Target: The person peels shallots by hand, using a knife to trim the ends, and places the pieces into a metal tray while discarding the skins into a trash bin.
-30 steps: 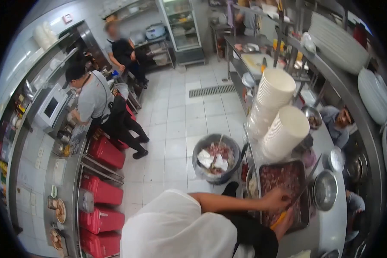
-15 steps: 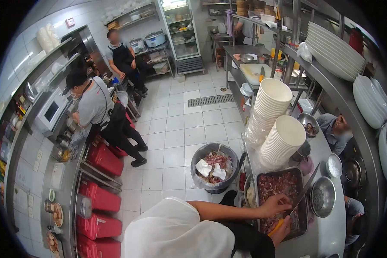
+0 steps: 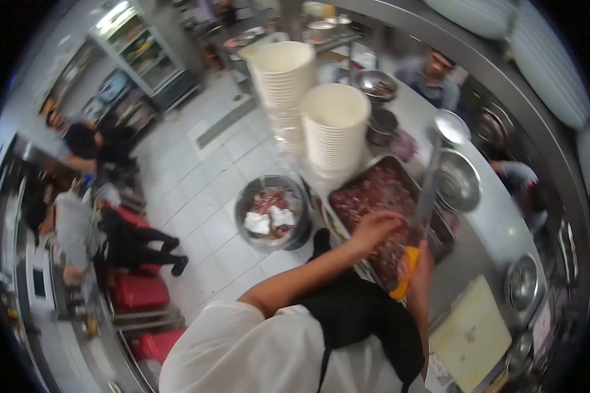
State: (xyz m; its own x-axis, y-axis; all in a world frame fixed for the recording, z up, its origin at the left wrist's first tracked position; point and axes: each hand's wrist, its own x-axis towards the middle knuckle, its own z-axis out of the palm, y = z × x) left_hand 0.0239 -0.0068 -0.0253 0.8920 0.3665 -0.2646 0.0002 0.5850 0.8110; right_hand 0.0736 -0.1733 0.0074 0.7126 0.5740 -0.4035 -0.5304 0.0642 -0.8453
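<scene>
My right hand [image 3: 421, 274] is closed around the orange handle [image 3: 406, 272] of a long knife, whose broad blade [image 3: 428, 187] points up and away across the right side of a metal tray [image 3: 447, 229]. The tray holds many pieces of raw red meat [image 3: 373, 196]. My left hand [image 3: 378, 230] is over the meat, just left of the blade; motion blur hides how its fingers are set and whether they hold anything.
Tall stacks of white tubs [image 3: 337, 131] stand beyond the tray. Metal bowls [image 3: 457, 180] and a cutting board [image 3: 471, 334] lie to the right. A lined bin [image 3: 272, 245] with scraps is on the floor. One person [image 3: 78, 229] stands left; others are farther off.
The view has swung to the right, so the tray and hands appear farther left and higher, and the cutting board has come into view. The knife stays in my right hand.
</scene>
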